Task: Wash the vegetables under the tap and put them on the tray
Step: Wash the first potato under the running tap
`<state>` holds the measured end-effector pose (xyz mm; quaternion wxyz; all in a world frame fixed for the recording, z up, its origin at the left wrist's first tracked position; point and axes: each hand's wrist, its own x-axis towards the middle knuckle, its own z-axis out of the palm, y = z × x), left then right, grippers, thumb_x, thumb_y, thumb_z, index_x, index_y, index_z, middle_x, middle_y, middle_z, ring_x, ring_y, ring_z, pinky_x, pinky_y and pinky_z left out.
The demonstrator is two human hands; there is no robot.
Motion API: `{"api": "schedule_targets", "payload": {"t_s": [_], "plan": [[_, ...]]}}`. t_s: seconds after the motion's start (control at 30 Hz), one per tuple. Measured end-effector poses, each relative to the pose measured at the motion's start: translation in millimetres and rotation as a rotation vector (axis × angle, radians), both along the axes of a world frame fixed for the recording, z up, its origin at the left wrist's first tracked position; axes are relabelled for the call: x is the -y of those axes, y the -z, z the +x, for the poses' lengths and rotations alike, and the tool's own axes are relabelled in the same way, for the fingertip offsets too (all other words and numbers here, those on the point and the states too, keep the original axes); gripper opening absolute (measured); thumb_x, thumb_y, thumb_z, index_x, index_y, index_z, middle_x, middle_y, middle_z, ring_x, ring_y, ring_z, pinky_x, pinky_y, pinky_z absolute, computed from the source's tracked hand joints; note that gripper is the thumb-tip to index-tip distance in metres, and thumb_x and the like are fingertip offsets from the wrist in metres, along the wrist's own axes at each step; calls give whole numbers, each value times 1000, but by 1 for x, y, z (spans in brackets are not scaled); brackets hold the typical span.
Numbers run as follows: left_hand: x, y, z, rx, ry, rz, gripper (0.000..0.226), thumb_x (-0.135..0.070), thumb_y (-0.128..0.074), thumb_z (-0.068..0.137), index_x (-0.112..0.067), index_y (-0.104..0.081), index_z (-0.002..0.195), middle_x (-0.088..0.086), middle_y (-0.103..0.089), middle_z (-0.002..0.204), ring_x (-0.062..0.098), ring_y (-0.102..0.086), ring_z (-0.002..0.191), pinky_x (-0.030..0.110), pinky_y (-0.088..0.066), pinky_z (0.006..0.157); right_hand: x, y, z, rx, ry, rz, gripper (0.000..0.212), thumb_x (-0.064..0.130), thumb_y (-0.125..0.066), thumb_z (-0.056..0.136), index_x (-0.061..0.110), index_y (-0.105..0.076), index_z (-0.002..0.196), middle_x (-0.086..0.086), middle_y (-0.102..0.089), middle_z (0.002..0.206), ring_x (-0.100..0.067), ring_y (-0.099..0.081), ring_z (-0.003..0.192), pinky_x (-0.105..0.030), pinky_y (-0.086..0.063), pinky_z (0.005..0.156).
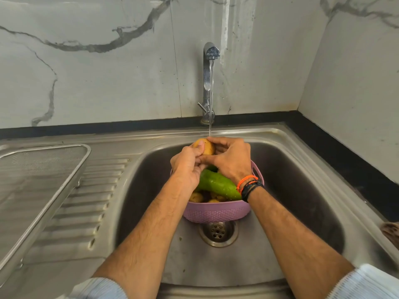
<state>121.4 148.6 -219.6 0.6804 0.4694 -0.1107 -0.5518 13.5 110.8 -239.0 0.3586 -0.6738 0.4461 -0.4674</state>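
Veined marble walls (108, 72) are meeting in a corner at the right, a black strip (323, 134) running along their foot. A ridged drainboard (90, 201) is sloping beside the steel basin (302, 190), where a round drain (218, 233) is sitting. A brown thing (391, 231), cut off, is lying at the right edge.

No readable text, labels, brands, numbers or signs anywhere: none on tap (208, 67), sink (302, 160), basket (216, 212).

Tray (84, 160) cut off at left edge
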Motion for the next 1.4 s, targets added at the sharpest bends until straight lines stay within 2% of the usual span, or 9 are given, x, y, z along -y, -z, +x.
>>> {"api": "schedule_targets", "payload": {"t_s": [0.3,0.5,0.6,0.7,0.9,1.1,1.2,1.3,1.4], "plan": [[-2,1,-5,42,5,4,11,5,-69,86,-5,-65,88,18,-69,88,25,-69,79,35,-58,59,5,0,-2,-104,-83,50,82,36,-94,56,17,-64,130,-1,-69,124,-12,-65,113,-37,-52,102],[-1,1,-2,48,56,-17,14,2,-68,87,-4,-67,99,20,-71,90,24,-71,74,33,-61,59,-3,-6,-4,-26,-17,35,66,22,-95,58,14,-71,119,-1,-73,113,-8,-68,102,-30,-56,95],[1,2,4,132,107,-22,26,0,-71,86,-6,-67,112,18,-72,99,23,-72,81,32,-61,66,1,-5,-8,22,-57,93,70,7,-93,60,9,-67,124,-5,-71,119,-9,-67,108,-31,-53,99],[0,3,5,146,114,-30,23,2,-71,86,-6,-69,108,17,-73,99,21,-71,77,31,-61,64,5,-4,-10,3,-99,111,74,1,-90,64,7,-61,132,-8,-67,126,-12,-65,113,-34,-52,102],[0,3,1,137,26,-57,17,3,-67,88,-14,-69,91,15,-72,96,15,-69,70,28,-61,63,4,-1,-3,-30,-24,36,64,14,-91,66,13,-67,126,-3,-71,118,-9,-68,105,-33,-55,97],[-1,5,-2,158,19,-29,13,3,-68,88,-8,-71,96,16,-72,92,19,-70,72,28,-60,56,5,-1,-1,-144,-70,14,76,35,-86,64,18,-60,134,-1,-67,128,-14,-63,118,-39,-50,104],[0,4,-1,103,-13,-7,13,4,-68,87,-6,-69,95,16,-70,86,11,-67,57,32,-62,59,2,-1,-4,-38,-49,41,65,15,-92,65,11,-67,124,-5,-71,119,-11,-67,108,-35,-55,98],[0,3,0,86,-30,12,16,5,-68,87,-2,-68,102,14,-67,77,8,-63,47,33,-62,58,0,-2,-3,-4,-5,22,60,15,-94,61,11,-72,116,-5,-73,112,-9,-70,101,-32,-57,94],[-1,3,-1,101,-16,13,14,5,-68,87,-3,-69,98,17,-70,89,17,-71,69,31,-61,56,3,-3,-2,-51,-64,50,67,16,-93,64,12,-67,126,-4,-71,120,-10,-67,108,-34,-54,99]]}}
